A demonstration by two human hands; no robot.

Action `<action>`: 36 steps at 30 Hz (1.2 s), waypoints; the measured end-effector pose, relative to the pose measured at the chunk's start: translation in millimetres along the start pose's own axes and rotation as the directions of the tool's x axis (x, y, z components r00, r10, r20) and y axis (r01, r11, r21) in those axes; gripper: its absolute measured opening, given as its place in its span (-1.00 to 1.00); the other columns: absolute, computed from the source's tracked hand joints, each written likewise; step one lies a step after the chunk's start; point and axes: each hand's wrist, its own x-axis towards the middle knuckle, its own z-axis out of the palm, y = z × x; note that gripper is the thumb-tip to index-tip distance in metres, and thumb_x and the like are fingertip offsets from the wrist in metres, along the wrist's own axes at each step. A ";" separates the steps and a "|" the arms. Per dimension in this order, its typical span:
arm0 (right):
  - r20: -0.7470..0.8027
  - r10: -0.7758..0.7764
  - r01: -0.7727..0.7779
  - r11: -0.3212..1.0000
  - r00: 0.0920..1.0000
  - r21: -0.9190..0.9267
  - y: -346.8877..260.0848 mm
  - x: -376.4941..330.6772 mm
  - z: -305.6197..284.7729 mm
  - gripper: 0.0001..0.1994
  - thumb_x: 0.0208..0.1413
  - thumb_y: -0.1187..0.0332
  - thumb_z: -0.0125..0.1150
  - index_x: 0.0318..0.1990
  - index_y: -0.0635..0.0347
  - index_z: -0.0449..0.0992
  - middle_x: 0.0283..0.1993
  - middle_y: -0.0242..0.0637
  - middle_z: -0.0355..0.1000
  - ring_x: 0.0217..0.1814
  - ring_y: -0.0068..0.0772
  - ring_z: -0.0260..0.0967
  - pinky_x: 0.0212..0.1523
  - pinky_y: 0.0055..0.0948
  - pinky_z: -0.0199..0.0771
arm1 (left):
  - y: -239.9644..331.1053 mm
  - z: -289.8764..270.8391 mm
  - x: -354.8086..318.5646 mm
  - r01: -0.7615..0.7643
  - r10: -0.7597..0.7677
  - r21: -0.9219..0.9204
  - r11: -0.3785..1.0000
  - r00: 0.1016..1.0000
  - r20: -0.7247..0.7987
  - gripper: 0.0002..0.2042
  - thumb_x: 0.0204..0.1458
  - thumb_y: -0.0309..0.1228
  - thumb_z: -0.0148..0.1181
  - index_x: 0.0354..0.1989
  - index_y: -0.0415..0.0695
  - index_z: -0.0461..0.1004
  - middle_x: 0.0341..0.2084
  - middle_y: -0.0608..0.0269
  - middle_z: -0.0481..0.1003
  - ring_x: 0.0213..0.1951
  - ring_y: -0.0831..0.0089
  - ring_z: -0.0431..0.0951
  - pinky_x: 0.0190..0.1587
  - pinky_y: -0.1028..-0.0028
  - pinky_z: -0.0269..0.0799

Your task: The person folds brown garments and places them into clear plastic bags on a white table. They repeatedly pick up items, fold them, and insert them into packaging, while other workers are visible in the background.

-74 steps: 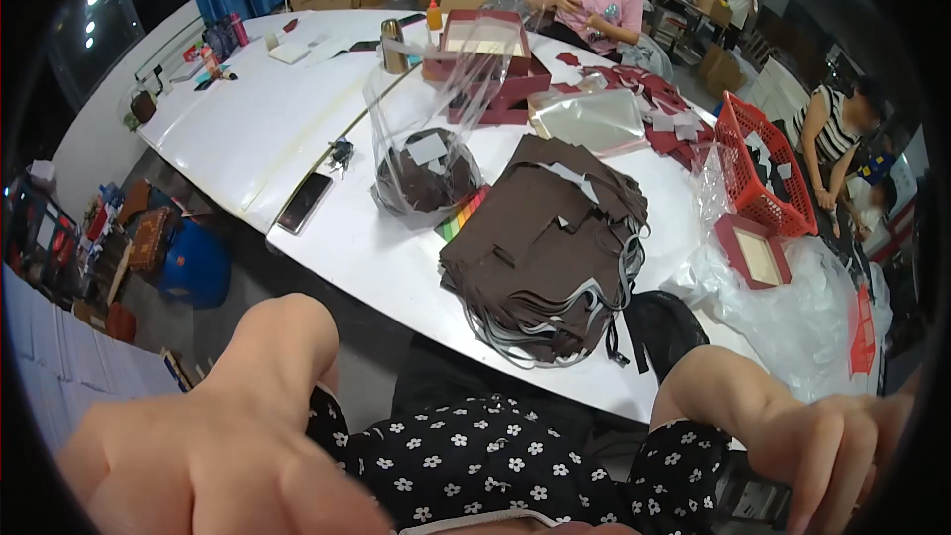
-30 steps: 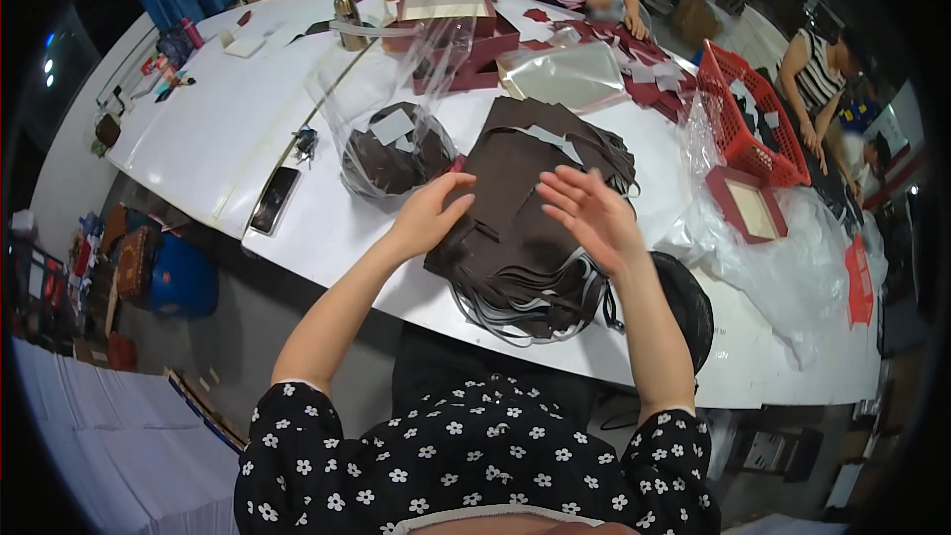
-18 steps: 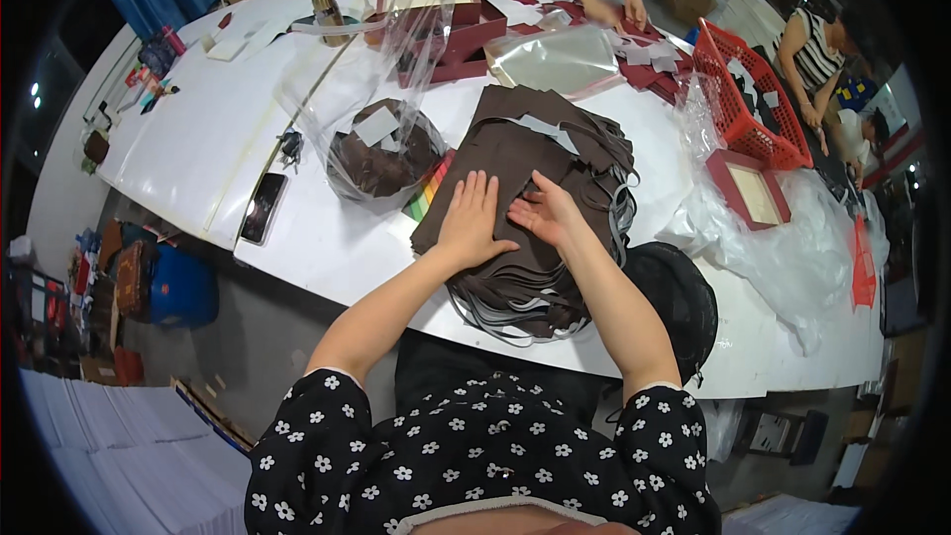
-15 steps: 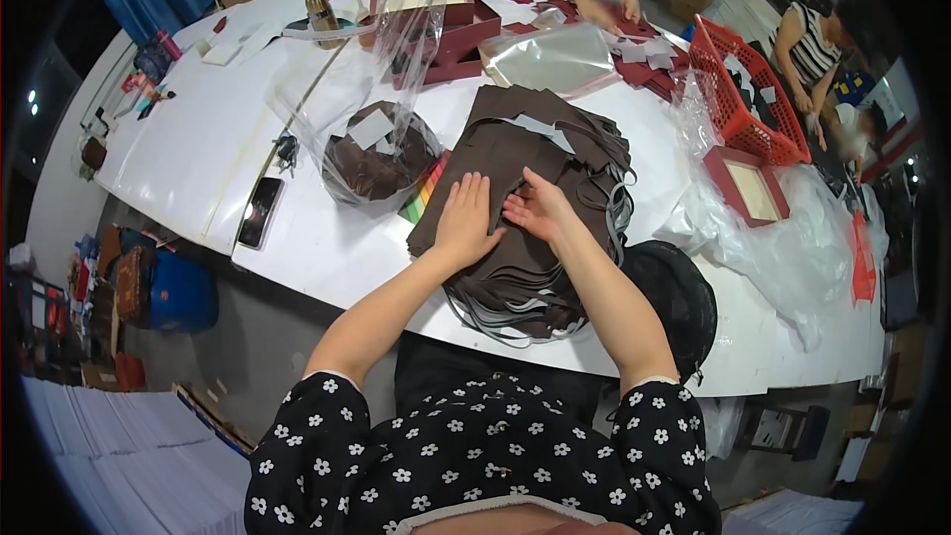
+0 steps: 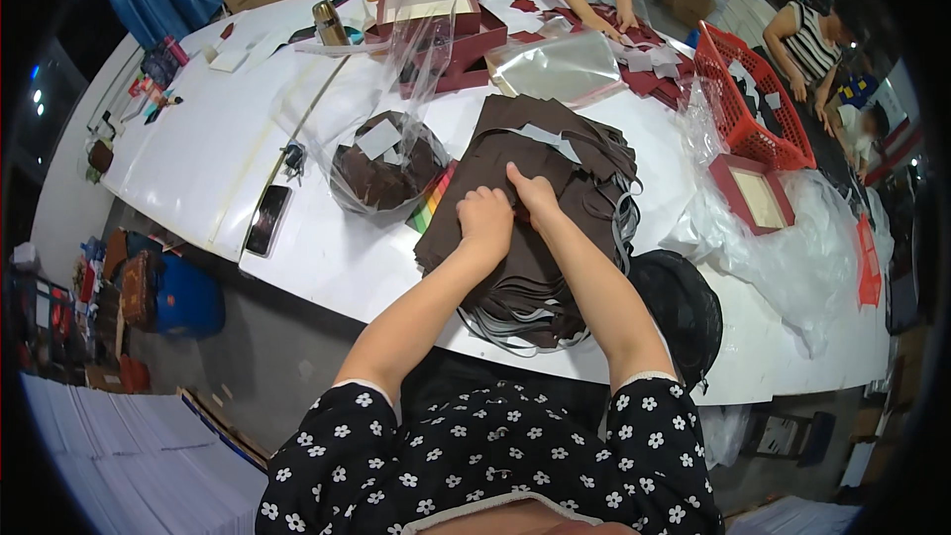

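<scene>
A thick stack of dark brown fabric bags [image 5: 475,163] with grey cords along its right and near edges lies on the white table before me. My left hand [image 5: 485,221] rests on it with fingers curled into the top bag. Close beside it, my right hand [image 5: 535,196] has its thumb raised and its other fingers bent around the same fabric, their tips hidden. A pale strip [image 5: 550,142] lies across the far part of the stack. To its left, a clear plastic bag [image 5: 388,160] holds more brown fabric and white slips.
A phone [image 5: 267,221] lies near the table's left edge. Maroon boxes [image 5: 466,50] and a flask [image 5: 329,24] stand farther back. At right are a red basket [image 5: 738,89], a maroon tray [image 5: 753,193], crumpled plastic [image 5: 763,258] and a black round bag [image 5: 679,307]. Two people work across the table.
My left hand has gone from lying flat with outstretched fingers to curled, nearer my right hand. The right hand has shifted slightly and its fingers have closed in on the fabric.
</scene>
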 end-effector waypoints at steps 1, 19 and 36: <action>-0.032 -0.038 0.032 0.986 0.999 -0.165 -6.4 -7.3 -1.6 -0.38 0.09 -0.19 0.14 -0.27 0.38 0.59 -0.33 -0.10 0.53 -0.30 -0.15 0.53 -0.25 -0.19 0.51 | 0.2 6.5 5.5 0.052 -0.052 -0.004 0.999 0.999 0.001 -0.75 -0.16 -0.32 0.30 -0.31 -0.12 0.47 -0.35 0.14 0.54 -0.22 0.28 0.61 -0.24 0.33 0.51; -0.087 -0.234 0.153 0.833 0.968 -0.531 8.7 -12.1 -0.5 -0.40 0.07 -0.16 0.16 -0.18 0.34 0.56 -0.20 0.03 0.56 -0.09 -0.03 0.54 -0.06 -0.14 0.49 | -80.6 13.2 -15.3 -0.240 0.145 -0.744 0.623 0.971 -0.192 -0.68 0.00 -0.20 0.26 -0.38 -0.19 0.32 -0.52 -0.08 0.48 -0.35 -0.10 0.51 -0.35 0.11 0.37; 0.201 -0.093 0.036 0.961 0.975 0.273 21.4 -55.0 21.8 -0.42 -0.06 0.14 0.47 -0.14 0.60 0.47 -0.24 -0.06 0.54 -0.30 -0.25 0.54 -0.39 -0.39 0.53 | -127.4 -22.2 32.9 -0.383 0.483 -0.639 0.667 0.875 -0.021 -0.69 0.15 -0.26 0.13 0.05 -0.03 0.51 0.05 0.17 0.44 0.09 0.26 0.41 0.11 0.19 0.31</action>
